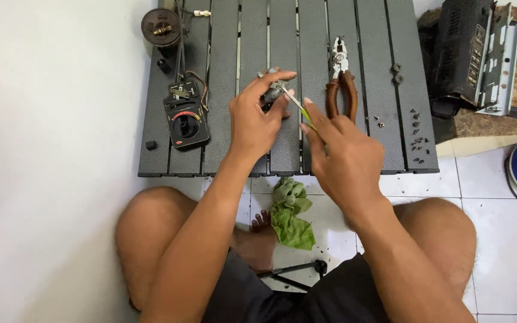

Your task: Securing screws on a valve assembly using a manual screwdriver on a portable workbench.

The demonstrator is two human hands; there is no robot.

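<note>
Two hands [258, 119] [342, 158] around small grey metal part [274, 91]

Left hand [258, 122] pinches a small grey metal part [274, 91] above the dark slatted table [234, 155]. Right hand [342, 155] grips a thin screwdriver [297, 104], tip touching the part. Brown-handled pliers [341, 84] lie just beside the right hand. Black dial unit [186, 122] sits left; loose screws [417, 134] scattered right. Green rag [291, 212] on the tiled floor between the knees.
</note>
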